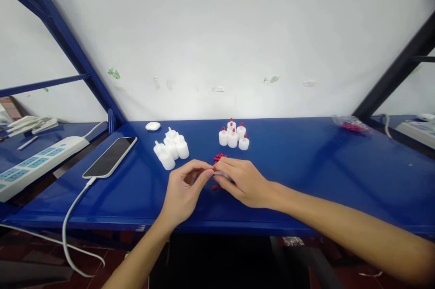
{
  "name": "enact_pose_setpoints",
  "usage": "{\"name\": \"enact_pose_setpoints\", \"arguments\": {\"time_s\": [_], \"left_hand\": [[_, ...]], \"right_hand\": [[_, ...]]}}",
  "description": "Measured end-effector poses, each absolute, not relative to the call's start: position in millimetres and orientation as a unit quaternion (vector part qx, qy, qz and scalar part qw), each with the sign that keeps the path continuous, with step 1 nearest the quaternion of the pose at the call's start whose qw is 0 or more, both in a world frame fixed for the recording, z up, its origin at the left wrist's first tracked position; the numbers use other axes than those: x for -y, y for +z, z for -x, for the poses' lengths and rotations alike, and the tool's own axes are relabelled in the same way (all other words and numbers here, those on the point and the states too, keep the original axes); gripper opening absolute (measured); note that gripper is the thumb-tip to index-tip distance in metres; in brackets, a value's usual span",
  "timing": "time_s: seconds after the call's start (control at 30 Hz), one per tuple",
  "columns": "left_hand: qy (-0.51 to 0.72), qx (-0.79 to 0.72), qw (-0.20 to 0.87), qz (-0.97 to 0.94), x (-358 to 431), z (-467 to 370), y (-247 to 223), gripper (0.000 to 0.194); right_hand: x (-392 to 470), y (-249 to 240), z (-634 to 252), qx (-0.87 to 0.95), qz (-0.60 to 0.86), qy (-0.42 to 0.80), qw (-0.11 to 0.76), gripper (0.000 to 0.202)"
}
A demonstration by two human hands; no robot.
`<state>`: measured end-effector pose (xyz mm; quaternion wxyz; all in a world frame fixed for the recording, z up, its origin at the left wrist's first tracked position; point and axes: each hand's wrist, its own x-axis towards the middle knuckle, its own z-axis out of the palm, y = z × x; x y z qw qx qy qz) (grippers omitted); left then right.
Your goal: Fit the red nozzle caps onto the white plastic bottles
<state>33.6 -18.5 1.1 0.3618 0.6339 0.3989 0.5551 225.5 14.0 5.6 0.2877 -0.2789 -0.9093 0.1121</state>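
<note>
My left hand (pixel 185 188) is closed in a pinch, thumb and forefinger meeting at a small red cap (pixel 214 170). Right against it, my right hand (pixel 244 182) is closed around a pale whitish piece (pixel 222 174), mostly hidden by the fingers. Loose red caps (pixel 219 156) lie in a small pile just behind the hands, and another red cap (pixel 214 187) lies in front. To the left stands a cluster of white bottles (pixel 171 147) with bare nozzles. Farther back, several white bottles (pixel 233 138) stand upright with red caps on their nozzles.
A phone (pixel 110 157) with a white charging cable (pixel 70 216) lies on the blue table (pixel 306 171) at left. Beyond it is a white earbud case (pixel 152 126). A power strip (pixel 41 166) sits farther left. At back right lies a clear bag of red caps (pixel 353 126).
</note>
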Motion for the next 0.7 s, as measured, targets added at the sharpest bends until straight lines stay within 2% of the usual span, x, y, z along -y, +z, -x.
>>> {"name": "enact_pose_setpoints", "arguments": {"time_s": [0.23, 0.37, 0.57, 0.7], "left_hand": [[0.532, -0.396, 0.218, -0.716, 21.1, -34.8, -5.1, 0.009], [0.517, -0.403, 0.171, -0.736, 20.3, -35.8, -5.8, 0.009], [0.503, -0.350, 0.045, -0.789, 20.7, -37.9, -9.7, 0.027], [0.517, -0.338, 0.016, -0.786, 23.5, -38.2, -9.4, 0.021]], "right_hand": [[-11.8, 6.6, -227.7, 0.908, 0.287, 0.109, 0.283, 0.023], [-11.4, 8.1, -228.5, 0.908, 0.289, 0.099, 0.285, 0.024], [-9.4, 9.0, -228.4, 0.910, 0.303, 0.085, 0.272, 0.024], [-7.6, 9.2, -227.4, 0.909, 0.301, 0.088, 0.276, 0.023]]}}
